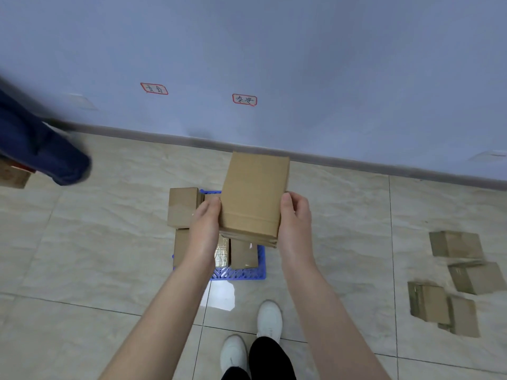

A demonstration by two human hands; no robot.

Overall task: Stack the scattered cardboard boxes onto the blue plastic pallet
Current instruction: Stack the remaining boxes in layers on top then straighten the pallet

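Fingers [213,208] clamp the cardboard box [253,193] from both long sides. The left hand [204,229] and right hand [295,223] each press a thumb against an edge, with the other fingers tucked beneath (hidden, so their spread cannot be told). The box is held flat above the blue pallet [241,274], its long side pointing away from the person.

Nearer than the pallet, two white shoes [270,319] stand on the tiled floor [109,256]. On the pallet, several stacked boxes [182,207] cover most of its surface, leaving only its near edge and corners bare. Well to the right of the pallet, four loose boxes [455,244] lie on the floor. Far to its left, a blurred figure in dark blue [41,144] is partly in view. Beyond the pallet rises a pale wall [329,64] bearing two red-edged labels [244,100].
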